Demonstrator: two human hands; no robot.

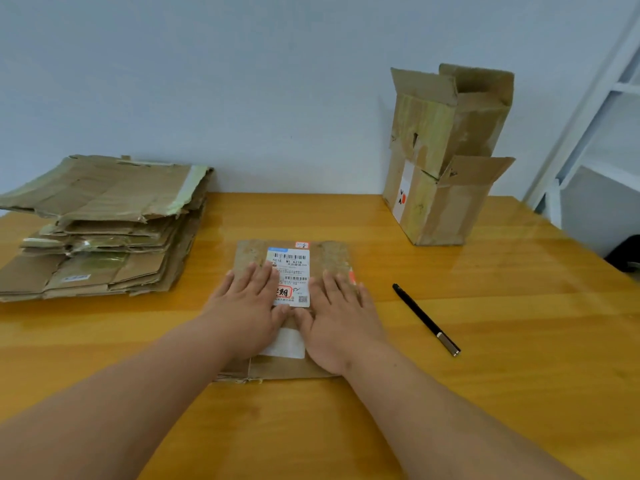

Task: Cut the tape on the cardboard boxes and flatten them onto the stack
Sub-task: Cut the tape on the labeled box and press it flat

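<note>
Wooden table (485,341) against a wall: left hand (247,306) and right hand (341,317) press flat, fingers straight, on flattened box (332,258); stack (104,223) far-left edge, pen (426,320) right, open boxes (446,157) far-right corner.

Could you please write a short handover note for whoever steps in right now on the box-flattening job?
Left hand and right hand: both open, pressing flat on the flattened box at the table's centre.
Stack of flattened boxes: far left.
Two upright boxes, flaps open, one set in the other: far right.
Black pen-like tool: lying right of the hands.
Done: this box is flat.
Left: move it onto the stack, then do the upright boxes.
</note>
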